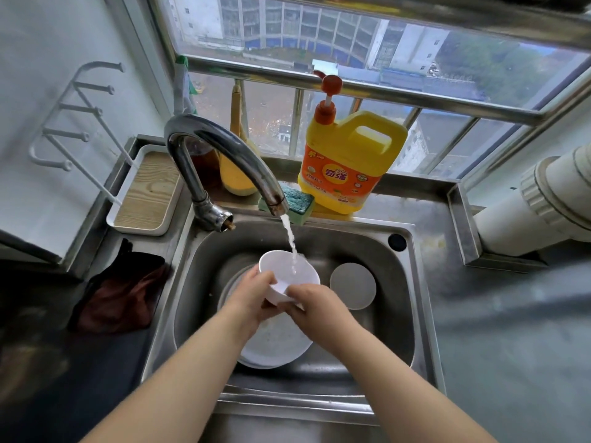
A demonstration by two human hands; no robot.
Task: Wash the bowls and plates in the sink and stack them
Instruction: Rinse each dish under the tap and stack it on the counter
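A small white bowl [289,271] is held over the steel sink [403,302], tilted under the running water from the faucet [220,155]. My left hand [252,292] grips the bowl's near left rim. My right hand [315,306] holds its near right side, fingers curled at the rim. Below my hands lies a large white plate [278,343] on the sink floor, seemingly atop another dish. A small round white plate or lid [353,286] lies flat to the right in the sink.
A yellow detergent pump bottle [345,167] and a green-blue sponge [295,203] stand on the ledge behind the sink. A white tray with a wooden base [150,193] sits back left. A dark cloth [124,292] lies on the left counter. Grey counter [499,330] extends to the right.
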